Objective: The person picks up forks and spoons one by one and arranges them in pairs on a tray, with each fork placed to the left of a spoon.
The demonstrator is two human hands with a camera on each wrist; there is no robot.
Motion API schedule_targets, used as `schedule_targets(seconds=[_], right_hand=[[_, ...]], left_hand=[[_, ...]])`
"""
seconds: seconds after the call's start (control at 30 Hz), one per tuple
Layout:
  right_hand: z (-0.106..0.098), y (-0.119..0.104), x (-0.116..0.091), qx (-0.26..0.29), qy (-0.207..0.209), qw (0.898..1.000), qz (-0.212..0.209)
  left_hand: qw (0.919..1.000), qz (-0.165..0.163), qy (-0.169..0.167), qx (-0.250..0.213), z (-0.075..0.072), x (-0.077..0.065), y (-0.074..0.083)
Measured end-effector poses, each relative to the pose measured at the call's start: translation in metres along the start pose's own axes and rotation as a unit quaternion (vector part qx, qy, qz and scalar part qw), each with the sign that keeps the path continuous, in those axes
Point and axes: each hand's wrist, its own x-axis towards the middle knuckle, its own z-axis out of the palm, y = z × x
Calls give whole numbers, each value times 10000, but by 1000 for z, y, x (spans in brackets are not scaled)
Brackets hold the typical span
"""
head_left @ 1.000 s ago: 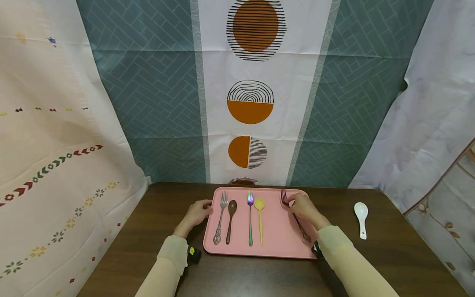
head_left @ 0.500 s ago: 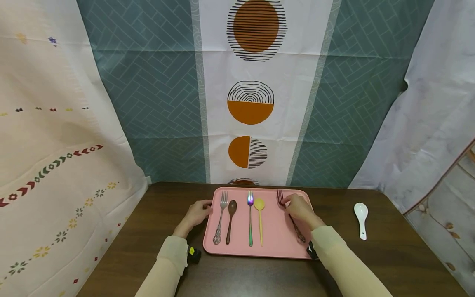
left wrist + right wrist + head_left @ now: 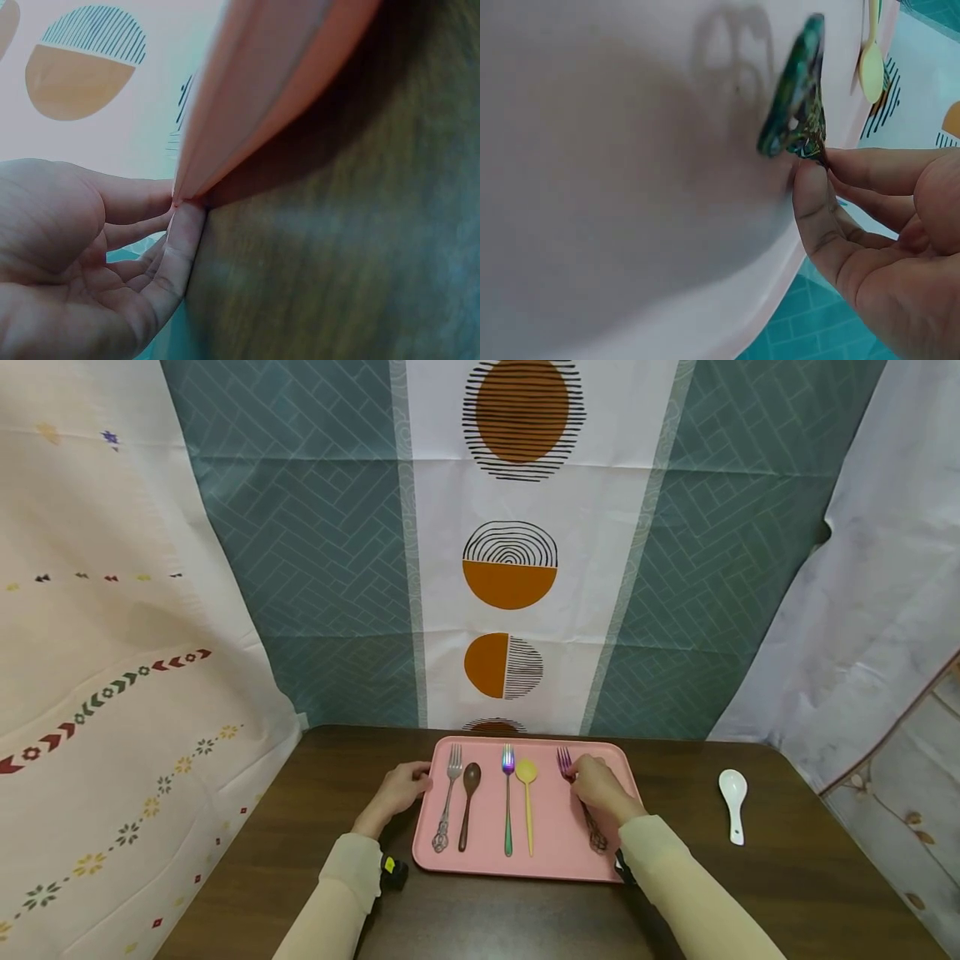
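A pink tray (image 3: 551,852) lies on the table. My left hand (image 3: 400,792) pinches its left rim between thumb and fingers, as the left wrist view shows close up. Over the tray's right part, my right hand (image 3: 602,787) pinches a dark, purplish fork (image 3: 596,835) by its shaft. The tines point to the back, and the ornate handle (image 3: 799,97) stands off the tray above its shadow. Left to right on the tray lie a silver ornate fork (image 3: 442,827), a brown spoon (image 3: 471,777), a rainbow-coloured fork (image 3: 507,814) and a yellow spoon (image 3: 527,772).
A white spoon (image 3: 733,789) lies on the dark wooden table (image 3: 675,768), right of the tray. Patterned cloths (image 3: 337,568) hang behind the table and at both sides.
My right hand has moved left over the tray with the dark fork, bringing it nearer the yellow spoon and turning it a little straighter. My left hand stays at the tray's rim.
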Motion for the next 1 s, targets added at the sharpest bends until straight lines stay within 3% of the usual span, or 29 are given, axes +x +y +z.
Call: schedule_targets(seconds=[0.23,0.47,1.0], right_hand=[[3,-4,3,-80,15,9999,-84],[7,-5,5,48,41,9998,168],[9,-12,2,-29,97,9996,259]], left_hand=[[10000,30,7,-68,0,1,2],[10000,20,1,-12,1,2,1],[10000,35,-1,-21,0,1,-1]])
